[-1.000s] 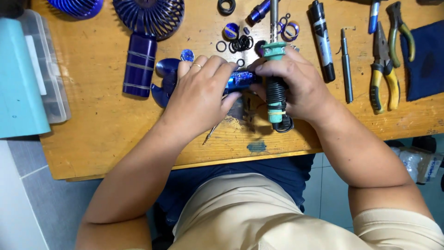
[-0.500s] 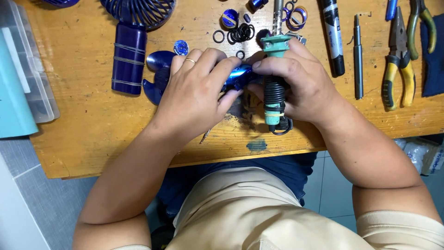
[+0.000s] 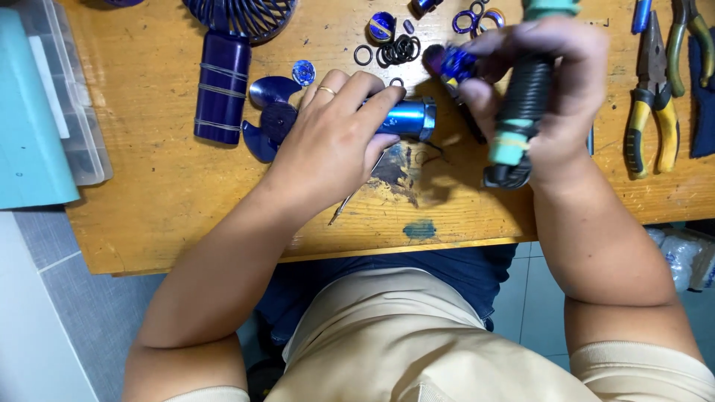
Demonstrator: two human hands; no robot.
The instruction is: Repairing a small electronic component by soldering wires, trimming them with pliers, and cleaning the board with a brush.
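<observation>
The person sits at a wooden tabletop (image 3: pixel 171 186) with both forearms reaching forward over its near edge. The left hand (image 3: pixel 331 141) lies palm down, wrist low, its fingers curled over a shiny blue metal cylinder (image 3: pixel 406 119) that rests on the wood; the grip is closed around that cylinder, whose ringed end pokes out to the right of the fingertips. A ring sits on 1 finger of this hand. The right hand (image 3: pixel 544 97) is raised a little above the surface and blurred, wrapped tightly around a tool with a black ribbed handle (image 3: pixel 525 104) and teal bands, held roughly upright. Its fingertips also pinch a small blue part (image 3: pixel 450 63), just apart from the cylinder's open end. Left of the left hand lie a dark blue fan blade piece (image 3: pixel 268 112) and a dark blue fan handle (image 3: pixel 221 89), with a fan grille (image 3: pixel 238 15) above it. A cluster of black rubber rings (image 3: pixel 398 50) sits beyond the hands, and yellow-handled pliers (image 3: pixel 652 97) lie at the right. A teal box (image 3: pixel 30 119) occupies the far left.
</observation>
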